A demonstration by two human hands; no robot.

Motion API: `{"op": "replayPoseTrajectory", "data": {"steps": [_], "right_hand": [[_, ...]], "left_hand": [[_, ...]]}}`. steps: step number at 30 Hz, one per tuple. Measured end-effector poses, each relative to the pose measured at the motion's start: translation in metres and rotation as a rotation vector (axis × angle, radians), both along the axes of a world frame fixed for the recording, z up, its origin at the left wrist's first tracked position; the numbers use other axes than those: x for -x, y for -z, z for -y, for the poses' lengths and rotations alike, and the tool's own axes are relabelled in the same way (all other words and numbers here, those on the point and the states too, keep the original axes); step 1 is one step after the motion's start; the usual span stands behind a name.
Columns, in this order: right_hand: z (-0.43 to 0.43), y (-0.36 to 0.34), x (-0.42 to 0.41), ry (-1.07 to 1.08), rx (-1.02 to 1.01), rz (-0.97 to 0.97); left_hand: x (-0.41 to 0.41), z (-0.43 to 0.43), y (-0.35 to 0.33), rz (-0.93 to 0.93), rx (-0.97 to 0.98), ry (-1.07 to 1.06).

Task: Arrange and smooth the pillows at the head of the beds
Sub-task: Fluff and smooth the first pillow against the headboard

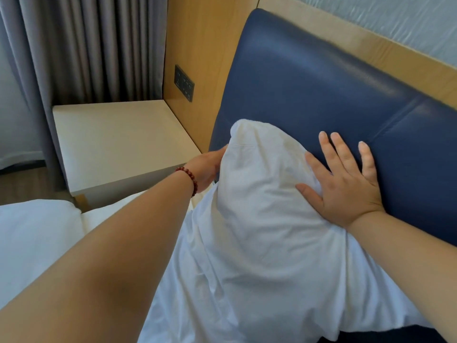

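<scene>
Head view: plump white fabric pillow was propped between both hands, against the padded blue leather headboard.
Right hand lay flat on the pillow's right flank, fingers straight and spread, tips touching the headboard. Left hand, red bead bracelet at the wrist, met the pillow's left edge; its fingers were hidden behind the fabric, so the grasp could not be told. Beige square bedside table lay beyond the left hand.

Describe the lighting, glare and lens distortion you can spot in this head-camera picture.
Head view: soft daylight, with pale glare streaks on the headboard; the wide-angle lens tilts and bows the curtain folds; the pillow is sharp, its creases lightly shaded.
</scene>
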State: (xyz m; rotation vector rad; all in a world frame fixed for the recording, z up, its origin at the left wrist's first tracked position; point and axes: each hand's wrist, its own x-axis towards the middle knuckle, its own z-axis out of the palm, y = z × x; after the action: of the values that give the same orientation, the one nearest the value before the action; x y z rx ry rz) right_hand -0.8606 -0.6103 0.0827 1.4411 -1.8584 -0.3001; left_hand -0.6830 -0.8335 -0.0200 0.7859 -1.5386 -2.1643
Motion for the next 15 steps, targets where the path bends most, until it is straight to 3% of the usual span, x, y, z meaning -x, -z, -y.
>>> {"op": "replayPoseTrajectory", "data": {"steps": [5,12,15], "right_hand": [[0.000,0.001,0.000,0.013,0.000,-0.022],[0.000,0.001,0.000,0.006,0.007,-0.029],[0.000,0.001,0.000,0.008,0.007,-0.029]], "left_hand": [[0.004,-0.002,0.009,-0.172,-0.138,0.044],[0.002,0.000,0.002,-0.105,-0.007,-0.032],[0.000,0.000,-0.004,-0.146,-0.036,-0.129]]}}
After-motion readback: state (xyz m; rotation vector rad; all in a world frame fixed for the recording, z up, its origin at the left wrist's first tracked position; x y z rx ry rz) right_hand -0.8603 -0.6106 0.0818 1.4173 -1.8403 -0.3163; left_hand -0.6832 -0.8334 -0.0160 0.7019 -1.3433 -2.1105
